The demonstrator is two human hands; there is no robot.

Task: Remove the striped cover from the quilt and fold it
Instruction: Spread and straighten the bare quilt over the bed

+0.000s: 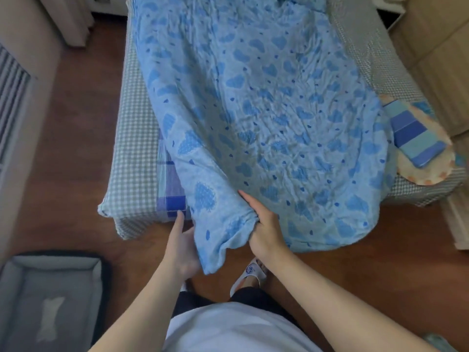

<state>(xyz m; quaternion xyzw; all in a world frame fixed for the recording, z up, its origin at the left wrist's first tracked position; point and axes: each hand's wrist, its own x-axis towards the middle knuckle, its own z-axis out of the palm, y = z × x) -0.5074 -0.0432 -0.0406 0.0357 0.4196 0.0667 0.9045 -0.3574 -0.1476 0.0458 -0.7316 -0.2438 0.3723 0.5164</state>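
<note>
A light blue quilt (266, 110) with a darker cloud print lies spread over the bed, and its near corner hangs off the foot end. My right hand (265, 226) grips a bunched fold of that corner, index finger stretched along the fabric. My left hand (181, 241) is just left of the hanging corner, its straight fingers reaching up to the edge of a blue striped, checked cloth (170, 189) that shows from under the quilt's left side. Part of my left palm is hidden behind the quilt.
The bed has a grey-white gingham sheet (134, 148). A folded blue striped item (416, 138) lies on a round cushion (429, 171) at the bed's right edge. A grey pet bed (50, 295) sits on the wooden floor (76, 123) at lower left. Cardboard boxes (436, 47) stand at right.
</note>
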